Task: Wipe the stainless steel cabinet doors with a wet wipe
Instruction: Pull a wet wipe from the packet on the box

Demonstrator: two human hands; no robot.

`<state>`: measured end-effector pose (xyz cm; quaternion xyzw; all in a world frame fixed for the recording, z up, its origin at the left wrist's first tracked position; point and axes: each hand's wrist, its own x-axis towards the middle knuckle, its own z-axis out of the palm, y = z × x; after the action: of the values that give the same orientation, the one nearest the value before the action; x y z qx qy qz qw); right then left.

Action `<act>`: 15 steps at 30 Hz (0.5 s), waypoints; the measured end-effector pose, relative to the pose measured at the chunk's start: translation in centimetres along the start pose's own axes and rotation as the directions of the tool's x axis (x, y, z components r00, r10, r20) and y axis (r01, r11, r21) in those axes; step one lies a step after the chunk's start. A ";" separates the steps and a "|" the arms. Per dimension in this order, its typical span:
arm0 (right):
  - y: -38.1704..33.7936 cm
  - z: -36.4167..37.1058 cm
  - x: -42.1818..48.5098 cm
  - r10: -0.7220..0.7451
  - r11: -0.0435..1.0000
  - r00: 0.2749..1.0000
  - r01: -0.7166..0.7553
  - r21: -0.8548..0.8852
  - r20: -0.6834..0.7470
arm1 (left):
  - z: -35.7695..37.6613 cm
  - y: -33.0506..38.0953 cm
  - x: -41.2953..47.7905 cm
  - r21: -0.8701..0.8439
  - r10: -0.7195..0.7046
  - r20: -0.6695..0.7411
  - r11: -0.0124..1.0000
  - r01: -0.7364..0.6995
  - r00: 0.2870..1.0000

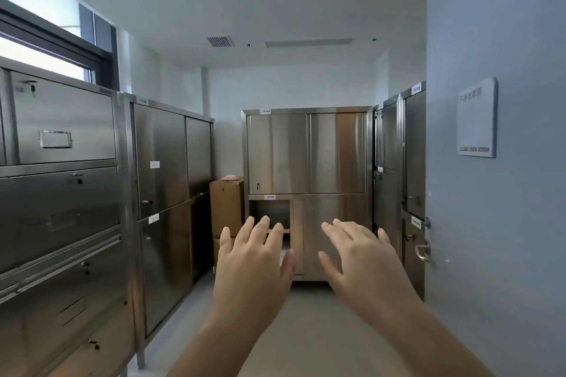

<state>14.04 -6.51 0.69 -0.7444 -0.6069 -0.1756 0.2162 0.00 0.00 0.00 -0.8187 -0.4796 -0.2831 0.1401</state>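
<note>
Nearest you, your left hand [254,257] and right hand [358,257] are both raised in front of you, backs toward the camera, side by side but apart. The fingers [263,228] of each are straight and spread; they hold nothing and touch nothing. No wet wipe shows in either hand, so by my reading the wiping has not begun and you have yet to pick one up.

Beyond your hands the floor [306,330] runs between the steel units. On your left the nearest cabinet doors [61,217] are closed, with a taller unit [162,162] just past them. On your right, more steel doors [413,156] stand beside a pale blue door [490,254] that bears a sign [477,119].

Farther on, a cardboard box [226,208] stands in the corner between the taller unit and the far cabinet [306,153]. A small pink thing [229,177] lies on the box's top, too small to tell whether it is a pack of wipes. The far cabinet's upper doors are closed; its lower left compartment [271,214] is open. I can make out no wet streaks on any steel, so every door appears left to do.
</note>
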 end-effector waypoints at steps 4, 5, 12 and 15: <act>-1.3 1.8 0.5 -0.004 1.000 0.999 0.005 0.013 -0.045 | 0.9 -3.2 0.5 -0.015 0.007 -0.093 1.000 -0.008 0.996; -1.7 2.2 0.6 -0.001 1.000 0.999 0.002 0.024 -0.046 | 1.0 -3.9 0.5 -0.030 0.004 -0.096 1.000 -0.007 0.995; -3.4 4.7 2.1 -0.010 1.000 1.000 0.011 0.018 -0.027 | 4.0 -5.6 0.9 -0.041 0.023 -0.028 0.999 -0.024 0.999; -3.2 5.9 3.4 -0.020 0.999 0.999 0.021 0.025 -0.031 | 5.8 -5.8 2.1 -0.024 0.025 -0.026 0.999 -0.025 0.999</act>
<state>11.55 0.06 -2.17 -0.7326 -0.6131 -0.1815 0.2334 -2.32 7.34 -3.67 -0.8226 -0.4639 -0.2976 0.1398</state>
